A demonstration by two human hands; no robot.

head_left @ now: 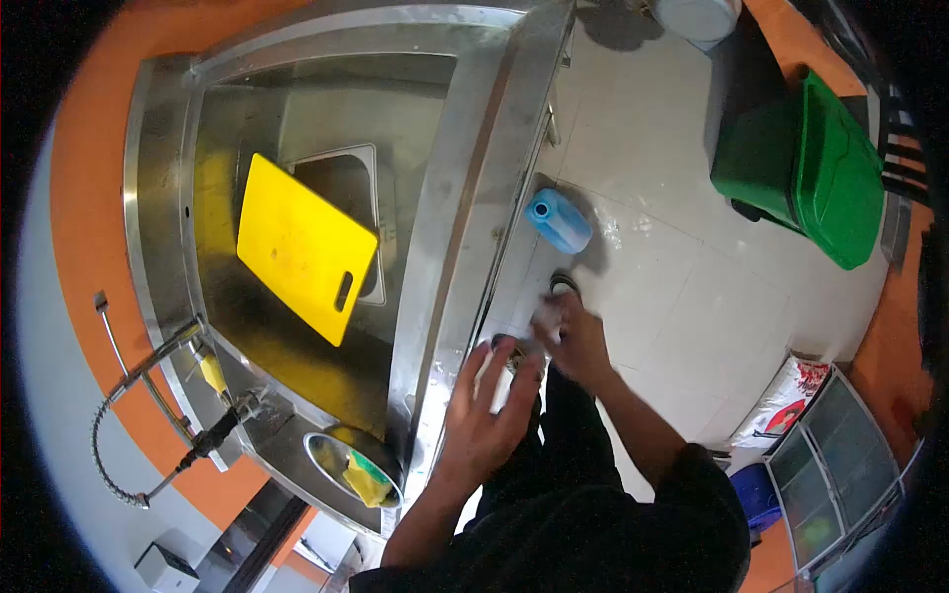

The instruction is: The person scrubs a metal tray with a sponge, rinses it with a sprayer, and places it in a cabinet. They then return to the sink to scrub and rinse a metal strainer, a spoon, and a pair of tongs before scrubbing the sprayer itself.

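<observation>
My left hand (486, 420) is held up in front of my body, by the front edge of the steel sink (445, 237). Its fingers are bent and spread apart. Close to its fingertips is my right hand (578, 341), smeared by motion, with its fingers curled. A pale blur lies between the two hands; I cannot make out whether it is a thing or moving fingers. A yellow cutting board (301, 247) with a handle slot leans in the sink basin, over a metal pan (368, 158). Neither hand touches the board.
A metal bowl (318, 457) holds a yellow-green sponge (368, 481) beside the spray faucet (213, 430). On the tiled floor stand a blue plastic jug (560, 221) and a green bin (835, 178). A printed sack (786, 400) leans by a glass-fronted cabinet (835, 460).
</observation>
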